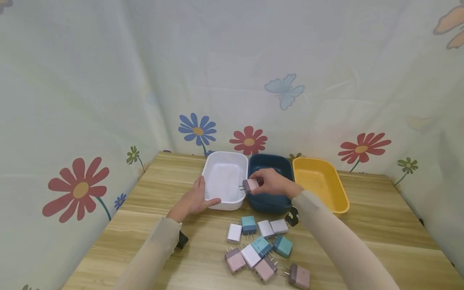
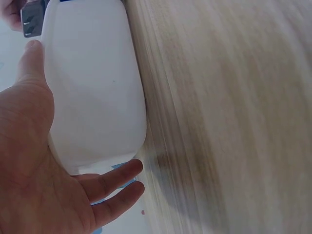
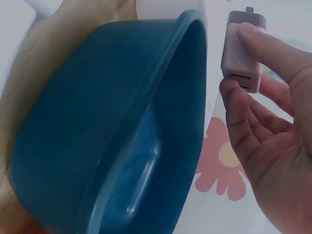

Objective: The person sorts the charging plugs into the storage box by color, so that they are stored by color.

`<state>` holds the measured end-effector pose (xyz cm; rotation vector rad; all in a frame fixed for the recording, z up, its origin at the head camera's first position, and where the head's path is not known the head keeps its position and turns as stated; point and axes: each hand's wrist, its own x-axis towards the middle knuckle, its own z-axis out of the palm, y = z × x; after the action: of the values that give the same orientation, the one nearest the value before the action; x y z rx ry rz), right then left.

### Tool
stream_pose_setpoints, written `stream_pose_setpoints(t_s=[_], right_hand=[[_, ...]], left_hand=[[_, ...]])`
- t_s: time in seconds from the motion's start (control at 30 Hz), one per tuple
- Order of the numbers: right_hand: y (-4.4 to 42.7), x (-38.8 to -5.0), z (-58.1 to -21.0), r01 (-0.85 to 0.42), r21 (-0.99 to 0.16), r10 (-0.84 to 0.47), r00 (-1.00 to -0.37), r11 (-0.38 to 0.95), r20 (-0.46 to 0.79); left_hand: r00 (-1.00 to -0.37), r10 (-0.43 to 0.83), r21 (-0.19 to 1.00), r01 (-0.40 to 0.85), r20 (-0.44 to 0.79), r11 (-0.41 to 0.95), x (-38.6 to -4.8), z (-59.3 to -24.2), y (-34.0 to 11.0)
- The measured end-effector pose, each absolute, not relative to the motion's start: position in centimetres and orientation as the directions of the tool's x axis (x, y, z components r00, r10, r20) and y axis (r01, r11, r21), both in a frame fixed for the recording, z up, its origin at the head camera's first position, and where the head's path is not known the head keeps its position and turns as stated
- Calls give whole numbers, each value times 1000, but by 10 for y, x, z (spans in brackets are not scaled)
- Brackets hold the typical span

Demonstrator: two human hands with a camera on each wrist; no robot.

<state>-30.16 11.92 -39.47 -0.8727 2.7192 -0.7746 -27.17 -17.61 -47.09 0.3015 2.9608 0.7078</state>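
Note:
My right hand point(image 1: 271, 182) pinches a pink plug-in charger point(image 1: 251, 185) with a mauve prong end, between thumb and fingers. It is held above the edge where the white bin point(image 1: 225, 203) and the dark blue bin point(image 1: 270, 206) meet, prongs toward the white bin. Two slots show on its end in the right wrist view. My left hand point(image 1: 195, 197) rests against the white bin's near left corner. Its thumb lies straight along the near side and its fingers extend along the left side; some are hidden. Nothing shows inside the white bin.
A yellow bin point(image 1: 340, 199) stands right of the blue one. Nearer on the wooden table point(image 1: 145, 237) lie several chargers: white point(image 1: 234, 233), teal point(image 1: 282, 246) and pink point(image 1: 299, 276). A flowered curtain point(image 1: 224, 80) hangs behind the bins.

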Motion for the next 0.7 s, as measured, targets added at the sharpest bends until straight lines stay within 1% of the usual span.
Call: stream_pose_setpoints(t_s=[0.3, 0.47, 0.7], right_hand=[[106, -305, -397, -445, -560, -561, -827, 699, -43], [100, -311, -402, -453, -547, -563, -825, 704, -41], [96, -321, -411, -457, -538, -566, -823, 708, -47]], left_hand=[[-977, 207, 446, 166, -46, 880, -272, -472, -177], [-974, 228, 436, 201, -11, 877, -273, -474, -177], [-974, 228, 451, 202, -2, 869, -272, -474, -176]])
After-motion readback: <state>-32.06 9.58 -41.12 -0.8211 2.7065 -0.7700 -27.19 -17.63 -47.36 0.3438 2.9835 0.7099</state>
